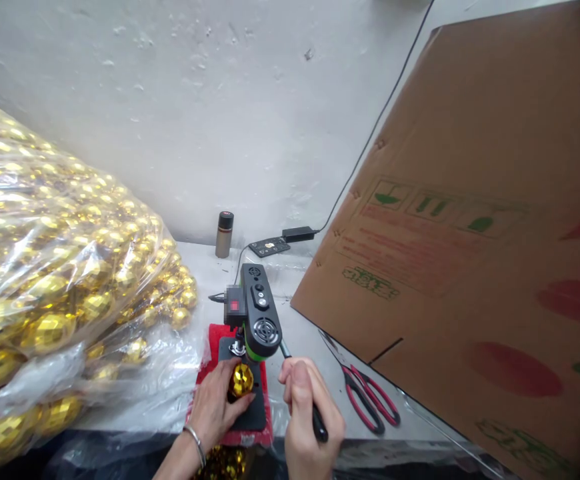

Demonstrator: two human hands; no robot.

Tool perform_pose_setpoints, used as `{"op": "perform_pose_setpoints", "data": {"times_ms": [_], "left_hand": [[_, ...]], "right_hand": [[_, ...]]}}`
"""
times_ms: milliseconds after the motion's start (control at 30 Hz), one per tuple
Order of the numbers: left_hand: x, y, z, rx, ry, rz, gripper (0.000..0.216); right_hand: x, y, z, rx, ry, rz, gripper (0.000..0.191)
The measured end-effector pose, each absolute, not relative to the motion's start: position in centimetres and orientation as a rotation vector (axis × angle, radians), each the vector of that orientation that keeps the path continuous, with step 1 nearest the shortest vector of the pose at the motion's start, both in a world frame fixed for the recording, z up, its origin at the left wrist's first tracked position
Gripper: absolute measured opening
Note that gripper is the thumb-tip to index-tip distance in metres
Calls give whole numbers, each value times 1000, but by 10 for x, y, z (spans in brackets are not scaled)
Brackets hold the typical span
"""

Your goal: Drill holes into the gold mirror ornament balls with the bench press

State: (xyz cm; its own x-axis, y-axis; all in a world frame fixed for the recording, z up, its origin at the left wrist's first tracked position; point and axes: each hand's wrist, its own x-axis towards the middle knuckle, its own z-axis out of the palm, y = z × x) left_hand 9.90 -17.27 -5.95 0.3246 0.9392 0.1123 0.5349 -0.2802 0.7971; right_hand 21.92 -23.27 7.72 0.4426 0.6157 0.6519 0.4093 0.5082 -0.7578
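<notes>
Nearest to us, below the small black machine [260, 313], something gold and glittering [226, 461] shows at the bottom edge; it is cut off, so we can only say it may be more balls.

Just above it, our left hand [215, 403], with a thin bracelet [197, 443] at the wrist, rests on the machine's black base plate [256, 417]. Its fingers are curled narrowly around a faceted gold ball [241, 380]. The ball sits on the plate directly under the machine's head, close beneath the metal tip.

On the machine's right, our right hand [307, 410] is closed in a fist around the lever [320, 430], whose rod runs up to the machine's side. A red pad [211, 341] lies under the base plate.

Right of the machine, red-handled scissors [367, 397] lie closed on the white tabletop [303, 333], just beside a large cardboard box [470, 267] that leans across that side.

Left of the machine we see a big clear bag [45, 267] heaped with gold balls, its plastic reaching the red pad.

Behind the machine, by the white wall [220, 100], stand a small dark-capped canister [224, 235], a flat black device [269, 247] and a power adapter [297, 234], with a black cable [370, 133] climbing the wall.
</notes>
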Motion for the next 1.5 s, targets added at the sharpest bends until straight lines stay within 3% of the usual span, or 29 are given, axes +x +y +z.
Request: {"op": "perform_pose_setpoints", "data": {"times_ms": [233,567,1500], "left_hand": [[106,-163,-63,2032,1236,748,47],[107,-166,-61,1975,1251,722,39],[108,-166,-63,1869,1213,773,48]], "right_hand": [[221,-233,66,-1065,-1182,119,30],[206,-229,22,-1028,-1057,-67,41],[219,-223,5,-1025,-1198,-189,41]]}}
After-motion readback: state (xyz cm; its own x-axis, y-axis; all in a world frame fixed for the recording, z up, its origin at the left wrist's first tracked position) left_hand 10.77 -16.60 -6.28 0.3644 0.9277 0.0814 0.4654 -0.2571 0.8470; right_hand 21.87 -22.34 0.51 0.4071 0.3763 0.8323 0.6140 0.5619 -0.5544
